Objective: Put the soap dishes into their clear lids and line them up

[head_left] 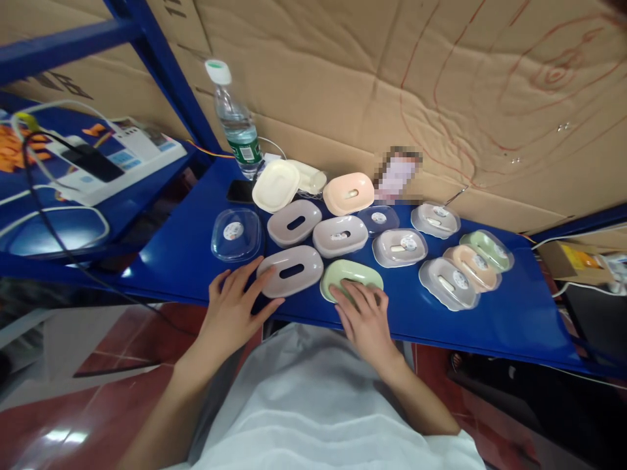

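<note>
My left hand [234,308] lies open at the near edge of the blue shelf [186,261], its fingertips touching a grey-pink oval soap dish [290,270] with a slot in its middle. My right hand [365,316] rests flat, fingers spread, on a light green soap dish [351,277]. Neither hand grips anything. Behind them stand two more grey-pink dishes [294,222] [339,235], a cream one [275,186] and a peach one [348,193].
A clear lid [236,234] lies at the left. Several lidded dishes [399,247] [449,283] [486,250] sit to the right. A water bottle [236,124] and a dark phone [240,190] stand by the cardboard wall [392,78]. A power strip [112,156] with cables lies far left.
</note>
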Action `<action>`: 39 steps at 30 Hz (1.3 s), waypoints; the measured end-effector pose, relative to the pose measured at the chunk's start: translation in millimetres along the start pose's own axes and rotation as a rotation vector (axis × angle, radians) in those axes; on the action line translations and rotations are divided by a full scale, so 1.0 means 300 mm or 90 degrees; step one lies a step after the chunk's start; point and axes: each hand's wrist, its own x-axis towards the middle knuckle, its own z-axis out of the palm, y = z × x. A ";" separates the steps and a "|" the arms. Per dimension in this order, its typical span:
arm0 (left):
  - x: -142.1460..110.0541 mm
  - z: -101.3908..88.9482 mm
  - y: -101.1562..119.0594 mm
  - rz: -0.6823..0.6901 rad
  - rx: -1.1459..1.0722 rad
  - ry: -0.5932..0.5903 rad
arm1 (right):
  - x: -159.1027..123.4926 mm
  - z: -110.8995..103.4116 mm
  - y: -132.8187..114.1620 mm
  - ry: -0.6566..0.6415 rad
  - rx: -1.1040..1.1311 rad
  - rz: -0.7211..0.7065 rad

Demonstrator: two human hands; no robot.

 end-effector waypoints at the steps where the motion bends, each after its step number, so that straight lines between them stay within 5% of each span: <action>1: 0.003 0.005 0.003 -0.001 -0.002 0.002 | 0.000 -0.001 0.002 -0.009 -0.004 -0.013; 9: 0.011 0.011 0.031 0.007 -0.040 0.013 | -0.011 -0.018 0.036 -0.070 0.018 -0.057; 14: 0.082 -0.028 0.030 0.075 -0.037 0.029 | -0.054 -0.003 0.074 0.006 0.043 -0.062; 20: 0.420 -0.083 -0.059 0.081 0.014 0.010 | -0.108 -0.009 0.118 0.027 0.049 0.012; 23: 0.603 -0.079 -0.110 -0.020 0.059 0.024 | -0.117 -0.004 0.123 0.059 0.068 0.042; 26: 0.699 -0.054 -0.135 -0.082 0.076 -0.013 | -0.117 0.003 0.118 0.076 0.086 0.055; 31: 0.718 -0.021 -0.125 -0.092 0.065 -0.030 | -0.106 -0.001 0.110 0.070 0.110 0.063; 39: 0.743 0.001 -0.024 0.096 0.065 -0.006 | -0.114 0.008 0.121 0.129 0.169 0.073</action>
